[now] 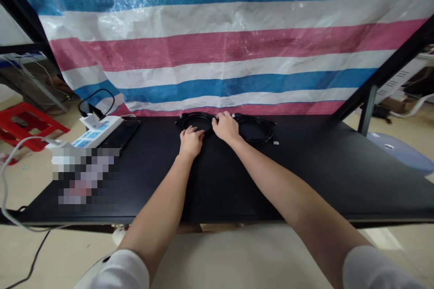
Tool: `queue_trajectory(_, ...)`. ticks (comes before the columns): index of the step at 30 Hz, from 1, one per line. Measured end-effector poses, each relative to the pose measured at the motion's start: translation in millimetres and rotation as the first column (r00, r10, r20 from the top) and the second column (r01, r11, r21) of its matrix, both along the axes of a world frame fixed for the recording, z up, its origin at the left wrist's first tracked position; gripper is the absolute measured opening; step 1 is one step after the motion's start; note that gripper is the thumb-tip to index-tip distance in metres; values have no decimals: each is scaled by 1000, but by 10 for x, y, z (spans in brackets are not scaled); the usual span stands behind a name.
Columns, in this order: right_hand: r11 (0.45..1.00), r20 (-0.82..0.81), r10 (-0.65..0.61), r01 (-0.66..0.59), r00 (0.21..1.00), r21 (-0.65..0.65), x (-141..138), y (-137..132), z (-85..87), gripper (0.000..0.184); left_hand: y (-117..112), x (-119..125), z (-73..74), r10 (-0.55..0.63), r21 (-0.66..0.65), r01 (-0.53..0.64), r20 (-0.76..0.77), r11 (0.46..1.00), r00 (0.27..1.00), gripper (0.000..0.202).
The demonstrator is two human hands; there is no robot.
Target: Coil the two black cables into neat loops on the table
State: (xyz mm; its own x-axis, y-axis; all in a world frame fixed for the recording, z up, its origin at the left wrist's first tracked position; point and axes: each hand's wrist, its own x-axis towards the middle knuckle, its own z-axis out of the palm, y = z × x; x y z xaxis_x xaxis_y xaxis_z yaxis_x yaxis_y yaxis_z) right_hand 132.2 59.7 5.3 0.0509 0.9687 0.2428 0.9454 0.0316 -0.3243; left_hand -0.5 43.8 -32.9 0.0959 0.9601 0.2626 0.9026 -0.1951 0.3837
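Observation:
Two coils of black cable lie side by side on the black table [152, 180], near its far edge. My left hand [191, 141] rests at the near side of the left coil of cable [194, 115], its fingers slightly apart and laid over the loops. Between the coils is my right hand [226, 126], its fingers bent down onto the right edge of the left coil. What the right fingertips pinch is partly hidden. The right coil of cable [264, 133] sits just beside that hand, with connector ends sticking out. A small whitish piece [275, 143] lies close to it.
A striped plastic sheet [224, 49] hangs behind the table. At the left stand a white power strip [98, 131] with plugged-in chargers and a dark phone [124, 134]. A red stool [30, 124] is on the floor left. Metal posts [368, 108] rise at the right.

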Motion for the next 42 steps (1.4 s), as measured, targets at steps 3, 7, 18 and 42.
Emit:
queue_trajectory(3, 993, -71, -87, 92, 994, 68, 308, -81, 14, 25, 12, 12, -41, -12, 42, 10, 43, 999, 999, 33)
queue_trajectory(7, 949, -172, -249, 276, 953, 153, 809, -182, -16, 22, 6, 47, -48, -29, 55, 24, 93, 998, 995, 33)
queue_trajectory(18, 856, -298, -490, 517, 819, 13, 1441, -219, -154, 30, 120, 74, 73, 403, -103, -399, 419, 911, 813, 61)
queue_trajectory(42, 758, -312, -87, 266, 946, 595, 1261, -205, -169, 25, -172, 366, 136, -153, 323, 95, 159, 942, 975, 56)
